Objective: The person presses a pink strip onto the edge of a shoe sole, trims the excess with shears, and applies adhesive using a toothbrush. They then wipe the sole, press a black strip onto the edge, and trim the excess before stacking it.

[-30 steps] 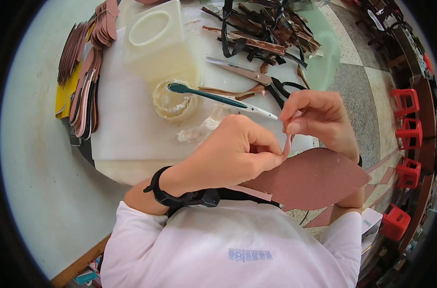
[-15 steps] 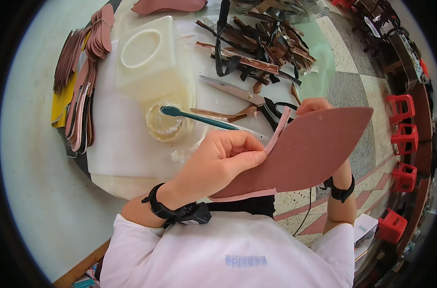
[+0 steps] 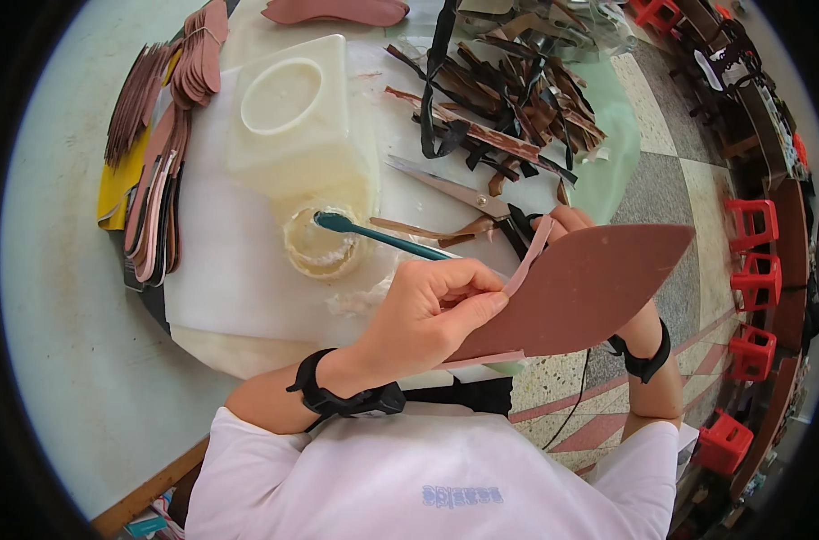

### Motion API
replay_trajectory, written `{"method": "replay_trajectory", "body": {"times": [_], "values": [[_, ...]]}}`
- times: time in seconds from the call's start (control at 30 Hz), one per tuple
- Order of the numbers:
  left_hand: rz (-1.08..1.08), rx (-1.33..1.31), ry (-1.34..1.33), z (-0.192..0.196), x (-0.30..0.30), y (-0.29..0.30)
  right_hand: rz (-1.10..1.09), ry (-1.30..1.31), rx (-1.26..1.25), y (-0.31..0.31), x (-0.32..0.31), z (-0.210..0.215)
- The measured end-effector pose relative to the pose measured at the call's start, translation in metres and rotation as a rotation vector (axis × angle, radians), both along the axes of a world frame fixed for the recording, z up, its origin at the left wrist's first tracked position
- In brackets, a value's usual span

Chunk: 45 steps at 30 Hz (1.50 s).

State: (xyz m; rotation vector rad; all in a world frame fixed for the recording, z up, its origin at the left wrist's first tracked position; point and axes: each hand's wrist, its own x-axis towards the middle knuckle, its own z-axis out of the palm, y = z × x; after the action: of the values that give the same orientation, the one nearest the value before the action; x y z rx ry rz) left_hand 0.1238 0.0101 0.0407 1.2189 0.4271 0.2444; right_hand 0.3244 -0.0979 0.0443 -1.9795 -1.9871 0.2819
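Note:
My left hand (image 3: 438, 304) pinches a narrow pink strip (image 3: 530, 256) between thumb and fingers, at the edge of a flat reddish-brown, leaf-shaped sheet (image 3: 594, 292). My right hand (image 3: 569, 219) grips that sheet from behind; its fingertips show at the upper edge, while most of the palm is covered. One end of the strip stands up along the sheet's upper-left edge. Pink edging also runs along the lower edge. Just beyond my left hand, a green-handled brush (image 3: 382, 238) rests across the mouth of a translucent plastic jug (image 3: 360, 135) lying on its side, with pale paste in its opening.
Scissors (image 3: 454, 187) lie on the table behind the sheet, beside a heap of dark and brown scraps (image 3: 517, 99). Bundled brown sole-shaped pieces (image 3: 198, 58) and a layered stack (image 3: 153, 211) sit at the left edge. Red stools (image 3: 751, 225) stand on the floor at right.
The sheet and both hands sit slightly lower and more to the right in view, and the table items have shifted likewise. My left hand keeps its pinch on the strip.

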Motion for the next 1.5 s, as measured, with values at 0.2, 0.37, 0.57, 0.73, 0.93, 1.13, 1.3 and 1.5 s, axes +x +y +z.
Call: {"method": "replay_trajectory", "body": {"times": [0.2,0.37,0.57,0.73,0.93,1.13,1.3,1.5], "values": [[0.018,-0.038,-0.031,0.006,0.0,-0.002,0.088,0.702,-0.284,-0.001,0.04,0.014],[-0.001,-0.01,-0.102,0.001,-0.005,-0.002,0.014,0.5,-0.171,-0.022,0.042,0.038],[-0.024,0.036,-0.158,0.0,-0.004,-0.005,0.337,0.295,-0.126,-0.083,0.087,0.014],[-0.076,0.069,-0.153,-0.003,-0.005,-0.007,0.329,0.641,-0.259,-0.1,0.091,0.003],[-0.281,0.073,-0.155,-0.001,0.0,-0.001,0.243,1.06,-0.42,-0.132,0.079,0.003],[-0.342,0.096,-0.119,-0.008,0.001,0.002,0.206,1.476,-0.569,-0.14,0.079,-0.011],[-0.467,-0.013,-0.061,-0.005,0.004,0.004,0.491,1.357,-0.828,-0.116,0.088,-0.02],[-0.505,-0.125,0.033,0.001,0.006,0.009,0.674,1.369,-0.85,-0.096,0.079,-0.035]]}}
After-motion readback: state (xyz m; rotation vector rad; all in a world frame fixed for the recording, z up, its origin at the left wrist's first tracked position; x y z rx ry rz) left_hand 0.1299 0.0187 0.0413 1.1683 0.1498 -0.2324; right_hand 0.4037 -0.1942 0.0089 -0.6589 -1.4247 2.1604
